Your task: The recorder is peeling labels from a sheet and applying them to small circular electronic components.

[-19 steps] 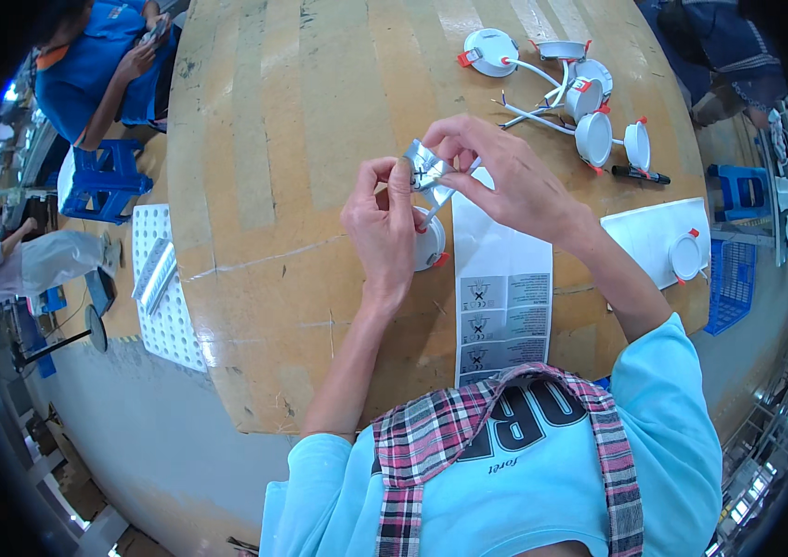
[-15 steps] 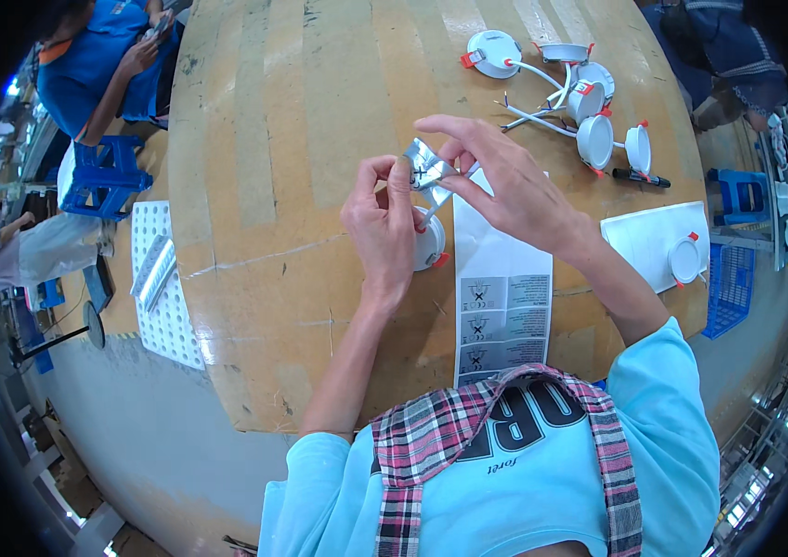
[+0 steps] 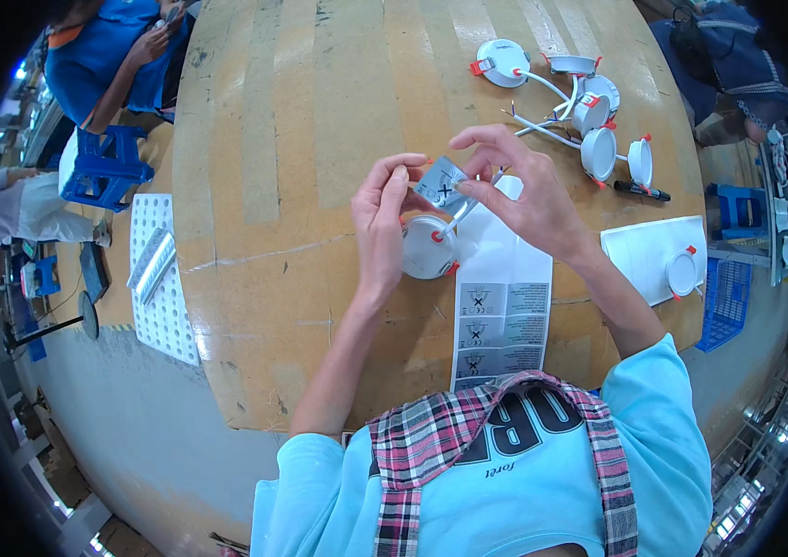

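A silver label (image 3: 440, 185) with dark printing wraps at or lies against the white cable (image 3: 460, 215) of a round white downlight (image 3: 424, 257), which rests on the table below my hands. My right hand (image 3: 531, 197) pinches the label and the cable between thumb and fingers. My left hand (image 3: 381, 223) is beside the label's left edge, thumb and forefinger apart, with nothing visibly gripped. Under my right hand runs a long white backing sheet (image 3: 503, 246) with several silver labels (image 3: 502, 325) at its near end.
Several downlights (image 3: 598, 153) with red-tipped clips and cables lie at the far right, near a black marker (image 3: 642, 191). Another downlight (image 3: 682, 273) sits on white paper (image 3: 640, 243). A perforated white board (image 3: 171, 320) with silver strips (image 3: 153, 265) is at left. Another person (image 3: 110, 65) sits at far left.
The left fingers have come off the label and spread. The label now faces up flatter by the right hand, and more of the downlight shows beneath.
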Demonstrator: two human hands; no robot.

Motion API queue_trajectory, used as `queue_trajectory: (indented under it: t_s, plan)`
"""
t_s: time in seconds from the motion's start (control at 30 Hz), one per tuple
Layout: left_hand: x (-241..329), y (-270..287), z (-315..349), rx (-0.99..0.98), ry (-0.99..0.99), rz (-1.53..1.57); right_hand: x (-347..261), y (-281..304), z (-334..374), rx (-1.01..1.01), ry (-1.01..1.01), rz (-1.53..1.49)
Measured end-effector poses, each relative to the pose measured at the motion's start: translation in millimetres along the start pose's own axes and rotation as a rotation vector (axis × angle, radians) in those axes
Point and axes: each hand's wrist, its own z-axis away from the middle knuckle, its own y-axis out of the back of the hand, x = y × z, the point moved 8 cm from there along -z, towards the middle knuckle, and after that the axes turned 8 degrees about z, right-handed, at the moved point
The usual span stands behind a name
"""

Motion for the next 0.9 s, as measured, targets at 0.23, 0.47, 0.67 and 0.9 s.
queue_trajectory:
  t_s: [0.23,0.47,0.67,0.9]
  plan:
    - [-7.6,-12.5,-9.5,-0.396,0.100,-0.063,3.3,-5.0,1.8,-0.045,0.068,-0.085]
    - [-11.6,-6.3,-12.8,-0.486,0.039,0.068,3.1,-9.1,-0.4,-0.081,0.099,-0.136]
    - [-12.3,-5.5,-12.8,-0.504,0.090,0.027,3.6,-9.4,3.9,-0.084,0.122,-0.129]
    - [-14.8,-8.3,-13.1,-0.510,0.021,0.013,-0.1,-6.2,11.3,-0.009,0.203,-0.075]
